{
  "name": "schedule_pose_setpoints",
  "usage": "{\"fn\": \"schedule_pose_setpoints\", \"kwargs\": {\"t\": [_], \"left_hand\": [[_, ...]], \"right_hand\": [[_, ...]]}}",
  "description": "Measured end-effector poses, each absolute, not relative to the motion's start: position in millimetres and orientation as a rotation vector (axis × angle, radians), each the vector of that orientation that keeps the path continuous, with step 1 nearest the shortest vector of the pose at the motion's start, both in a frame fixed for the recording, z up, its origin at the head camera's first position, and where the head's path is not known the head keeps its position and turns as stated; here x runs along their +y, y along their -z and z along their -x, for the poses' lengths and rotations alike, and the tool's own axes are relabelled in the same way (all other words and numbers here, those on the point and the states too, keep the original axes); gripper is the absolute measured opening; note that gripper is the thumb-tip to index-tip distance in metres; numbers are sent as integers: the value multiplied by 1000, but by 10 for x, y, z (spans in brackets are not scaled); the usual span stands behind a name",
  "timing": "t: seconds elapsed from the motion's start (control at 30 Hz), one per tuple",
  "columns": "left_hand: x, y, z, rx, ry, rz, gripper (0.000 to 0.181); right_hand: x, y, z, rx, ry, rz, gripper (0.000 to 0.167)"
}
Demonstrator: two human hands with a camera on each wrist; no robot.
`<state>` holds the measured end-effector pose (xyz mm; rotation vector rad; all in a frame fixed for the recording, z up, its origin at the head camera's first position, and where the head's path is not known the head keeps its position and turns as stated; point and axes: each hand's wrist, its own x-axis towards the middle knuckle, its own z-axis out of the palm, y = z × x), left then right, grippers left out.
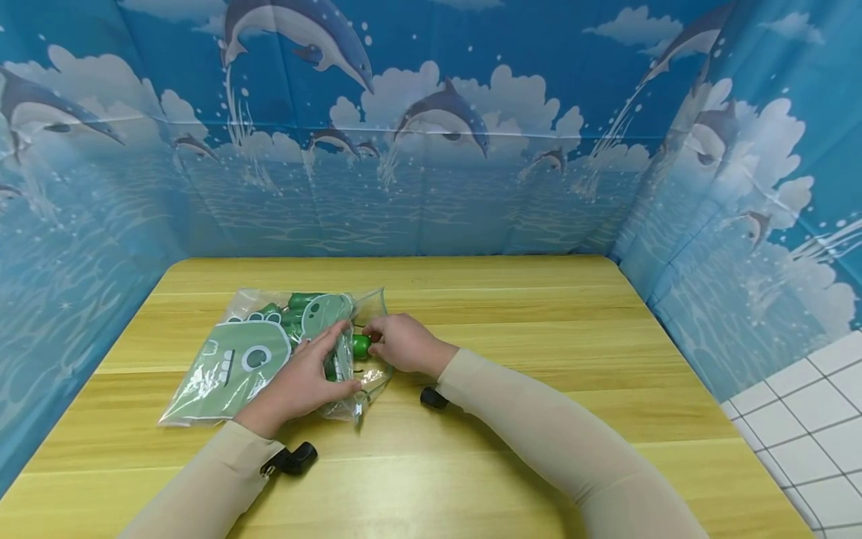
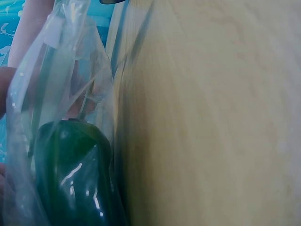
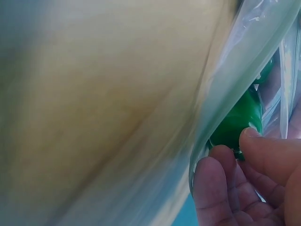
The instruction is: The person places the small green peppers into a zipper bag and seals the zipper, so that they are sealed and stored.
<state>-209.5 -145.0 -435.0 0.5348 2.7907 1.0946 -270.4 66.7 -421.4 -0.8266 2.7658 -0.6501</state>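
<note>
A clear zip bag [image 1: 202, 382] printed with a green cartoon dinosaur lies on the left half of the table, its mouth facing right. Several green peppers [image 1: 301, 301] show through the plastic, one of them a large glossy pepper [image 2: 70, 174] in the left wrist view. My left hand [image 1: 303, 382] holds the bag's upper layer near the mouth, thumb spread toward me; its fingertips are partly hidden. At the mouth, my right hand [image 1: 407, 346] pinches a green pepper [image 3: 242, 115] by its stem end with thumb and fingertips, just inside the bag's edge.
The wooden table [image 1: 512, 299] extends to the right and toward me. A dolphin-print curtain [image 1: 431, 202] stands along its back and sides. Black wrist cameras [image 1: 296, 458] hang below both sleeves. White floor tiles [image 1: 808, 408] show at the right.
</note>
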Motion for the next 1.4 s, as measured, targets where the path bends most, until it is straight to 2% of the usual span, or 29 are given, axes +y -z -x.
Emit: {"fn": "schedule_pose_setpoints", "kwargs": {"t": [0.77, 1.4], "left_hand": [[-1454, 4347, 2083, 2799, -1095, -558, 109], [-1451, 4354, 2091, 2799, -1069, -554, 109]], "right_hand": [[759, 4175, 2655, 2730, 610, 904, 39], [1098, 4075, 2648, 2776, 859, 843, 42]]}}
